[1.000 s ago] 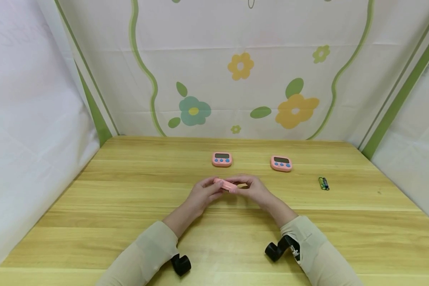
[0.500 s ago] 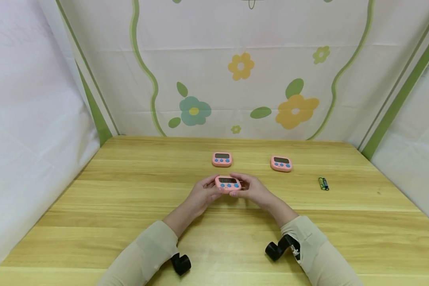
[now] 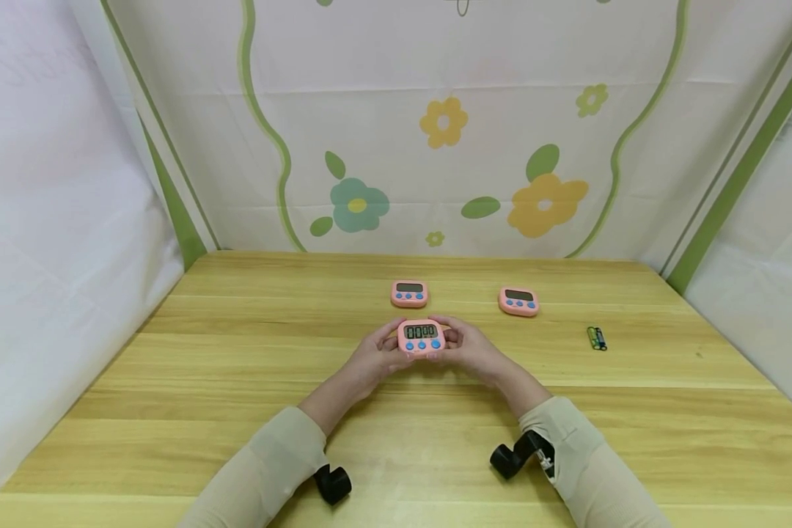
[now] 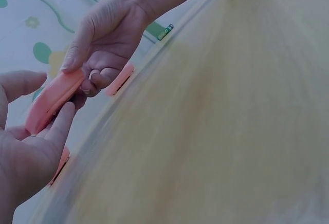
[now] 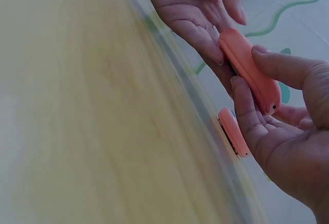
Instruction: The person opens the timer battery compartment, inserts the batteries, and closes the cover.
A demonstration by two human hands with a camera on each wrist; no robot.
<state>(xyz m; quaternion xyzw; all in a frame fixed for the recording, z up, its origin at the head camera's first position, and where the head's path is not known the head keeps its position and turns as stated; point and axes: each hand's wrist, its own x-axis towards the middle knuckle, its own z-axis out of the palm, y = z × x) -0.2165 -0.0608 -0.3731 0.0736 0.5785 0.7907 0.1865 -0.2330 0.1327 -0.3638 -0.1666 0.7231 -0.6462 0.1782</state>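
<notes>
A pink digital timer [image 3: 422, 345] with three blue buttons is held up over the table, its face toward the head camera and its display reading zeros. My left hand [image 3: 372, 359] grips its left end, and my right hand [image 3: 473, 359] grips the right end. From the left wrist, the timer [image 4: 54, 100] appears edge-on, fingers of both hands around it. The right wrist view shows my right thumb [image 5: 288, 69] on the timer's pink casing [image 5: 251, 72], with fingers underneath.
Two more pink timers, one straight behind my hands [image 3: 409, 295] and one to the right [image 3: 518, 302], lie on the wooden table [image 3: 237, 352] with dark displays. Small batteries [image 3: 597, 339] lie farther right. A flowered white cloth [image 3: 396, 169] hangs behind the table.
The held timer has tipped from edge-on to face the head camera, and digits now show on its display. Both hands have turned slightly with it; the other timers and batteries have stayed put.
</notes>
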